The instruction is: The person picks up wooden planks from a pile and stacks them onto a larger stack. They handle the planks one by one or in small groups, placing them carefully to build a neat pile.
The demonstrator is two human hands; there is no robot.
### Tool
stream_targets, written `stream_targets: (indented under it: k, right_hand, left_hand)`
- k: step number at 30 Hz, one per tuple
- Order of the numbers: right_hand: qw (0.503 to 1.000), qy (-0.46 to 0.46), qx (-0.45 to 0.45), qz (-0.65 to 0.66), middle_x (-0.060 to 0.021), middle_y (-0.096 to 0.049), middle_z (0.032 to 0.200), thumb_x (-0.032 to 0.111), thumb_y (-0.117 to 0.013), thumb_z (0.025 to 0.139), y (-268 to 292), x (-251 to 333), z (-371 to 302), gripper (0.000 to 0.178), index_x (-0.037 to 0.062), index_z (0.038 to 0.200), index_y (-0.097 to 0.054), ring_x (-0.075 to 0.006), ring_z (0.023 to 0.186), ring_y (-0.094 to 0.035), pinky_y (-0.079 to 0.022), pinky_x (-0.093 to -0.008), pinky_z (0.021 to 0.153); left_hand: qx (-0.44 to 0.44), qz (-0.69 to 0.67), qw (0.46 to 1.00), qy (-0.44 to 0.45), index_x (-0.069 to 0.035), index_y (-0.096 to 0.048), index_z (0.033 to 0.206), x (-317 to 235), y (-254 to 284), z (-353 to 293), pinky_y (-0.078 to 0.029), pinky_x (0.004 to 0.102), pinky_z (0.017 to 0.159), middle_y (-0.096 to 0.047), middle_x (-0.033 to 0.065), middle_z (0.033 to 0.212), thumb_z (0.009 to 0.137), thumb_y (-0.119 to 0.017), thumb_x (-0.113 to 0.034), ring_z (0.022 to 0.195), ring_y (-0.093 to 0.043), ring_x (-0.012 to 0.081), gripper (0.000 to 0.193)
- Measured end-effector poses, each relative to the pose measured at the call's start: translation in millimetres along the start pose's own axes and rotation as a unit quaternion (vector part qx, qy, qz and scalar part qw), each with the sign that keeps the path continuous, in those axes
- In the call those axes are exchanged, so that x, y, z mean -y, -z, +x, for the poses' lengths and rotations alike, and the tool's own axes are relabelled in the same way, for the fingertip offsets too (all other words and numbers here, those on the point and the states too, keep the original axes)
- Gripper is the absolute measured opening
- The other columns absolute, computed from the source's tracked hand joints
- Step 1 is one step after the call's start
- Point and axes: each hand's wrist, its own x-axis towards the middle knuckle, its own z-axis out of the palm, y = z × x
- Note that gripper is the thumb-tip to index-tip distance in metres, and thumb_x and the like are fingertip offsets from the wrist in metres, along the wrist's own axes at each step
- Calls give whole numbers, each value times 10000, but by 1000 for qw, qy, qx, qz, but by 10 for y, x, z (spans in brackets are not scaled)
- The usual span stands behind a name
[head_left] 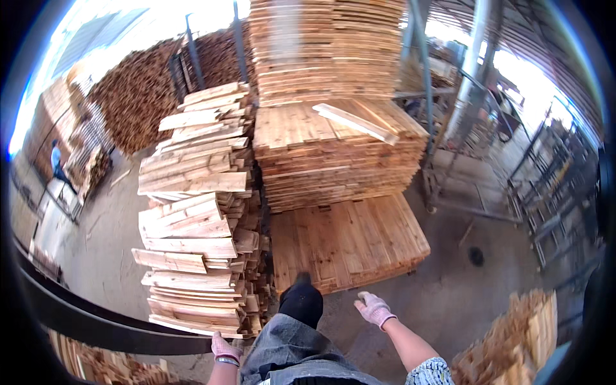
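My right hand, in a pale pink work glove, hangs over the floor just off the near right edge of a low stack of boards. Its fingers are loosely apart and nothing is in them. My left hand, gloved alike, is low beside my leg, close to the near end of a tall untidy pile of boards. It appears open, with no board in it. My dark-clad knee and shoe reach forward to the low stack's near edge.
Behind the low stack stands a higher stack with a loose pale board on top, then a taller stack. Metal frames stand right. More wood lies near right. A dark rail curves left; a person stands far left.
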Motion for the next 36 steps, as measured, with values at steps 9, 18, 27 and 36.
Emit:
stream_targets:
  k: [9,18,27,36]
  right_hand:
    - [969,175,149,-89,-205,-586,1355,380,-553,974,2112,1879,2288,527,23,1361,-536,-343,1275,-548,-437,-416,1079]
    - [994,64,-4,-92,-250,-489,1433,468,-592,935,2894,2213,3942,687,47,1449,-416,-385,1321,-485,-384,-457,1116]
    - [992,-106,12,-74,-231,-318,1550,495,-690,841,3338,2141,3918,882,71,1516,-313,-394,1396,-389,-362,-450,1137]
    - [986,-155,-20,-58,-281,-383,1494,482,-666,875,4009,1376,4911,855,31,1511,-315,-427,1376,-409,-369,-457,1128]
  left_hand:
    - [-14,764,633,-126,-42,-604,1276,-307,1464,592,-552,384,918,-699,124,1156,874,-671,-242,1052,-677,267,454]
    - [59,607,784,-115,-35,-590,1296,-681,-2862,253,-544,381,931,-697,129,1160,876,-676,-224,1057,-677,270,468]
    - [183,568,787,-154,-27,-575,1315,-818,-4537,-531,-536,379,943,-695,135,1164,878,-680,-207,1062,-676,273,484]
    - [161,610,759,-162,-19,-561,1334,-526,-3564,-936,-528,376,955,-694,141,1168,881,-684,-190,1067,-676,275,500]
